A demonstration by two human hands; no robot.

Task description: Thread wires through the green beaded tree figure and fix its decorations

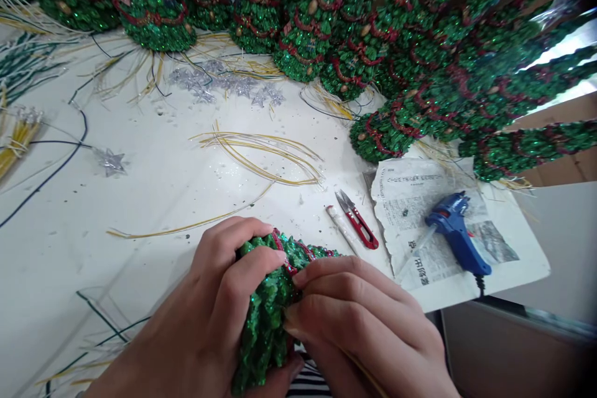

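My left hand (pixel 219 298) grips a green glitter Christmas tree ornament (pixel 265 311) lying on its side, wrapped around its body. The tree has a red tinsel garland (pixel 285 250) winding around it. My right hand (pixel 364 317) pinches the tree's green surface from the other side, with fingertips near the garland. A thin yellow wire (pixel 366 374) runs down beneath my right hand. Both hands hide the tree's lower part, and its base is out of sight.
Several finished glitter trees (pixel 298 18) stand along the far edge of the white table (pixel 93 217). Nearby lie yellow wires (pixel 261 158), silver stars (pixel 224 82), red-handled thread snips (pixel 357 221), and a blue glue gun (pixel 457 230) on newspaper (pixel 410 211).
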